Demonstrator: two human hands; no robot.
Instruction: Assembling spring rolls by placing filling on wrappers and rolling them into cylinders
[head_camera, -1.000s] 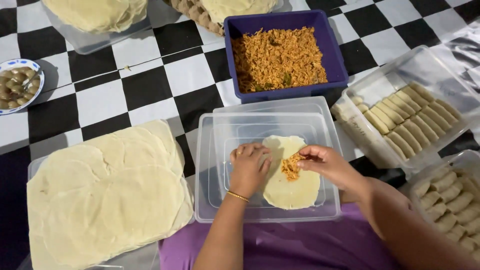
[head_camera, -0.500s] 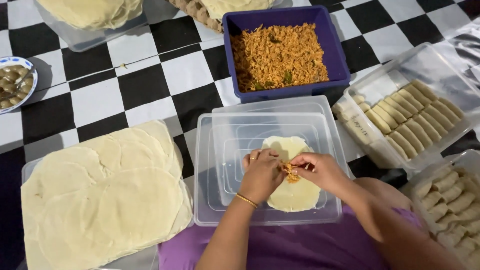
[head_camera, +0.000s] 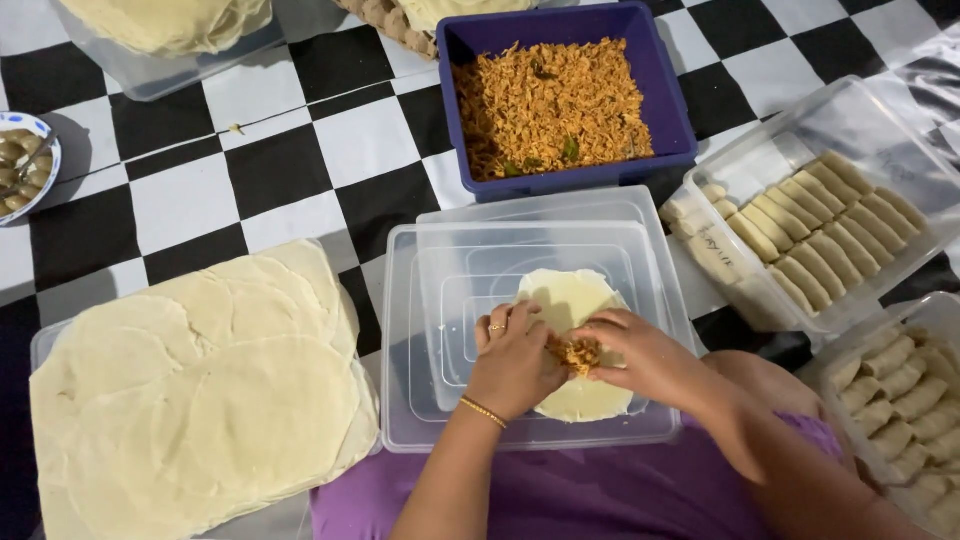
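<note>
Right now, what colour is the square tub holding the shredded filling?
The tub is dark blue-purple; the head view shows it clearly.

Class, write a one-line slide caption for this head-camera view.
Both hands, left hand and right hand, press orange filling onto a round wrapper laid on an upturned clear lid.

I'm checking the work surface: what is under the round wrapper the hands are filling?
The wrapper lies on clear plastic lids, stacked upside down. Through them the checkered cloth shows faintly. Both hands, left and right, cover the wrapper's middle.
</note>
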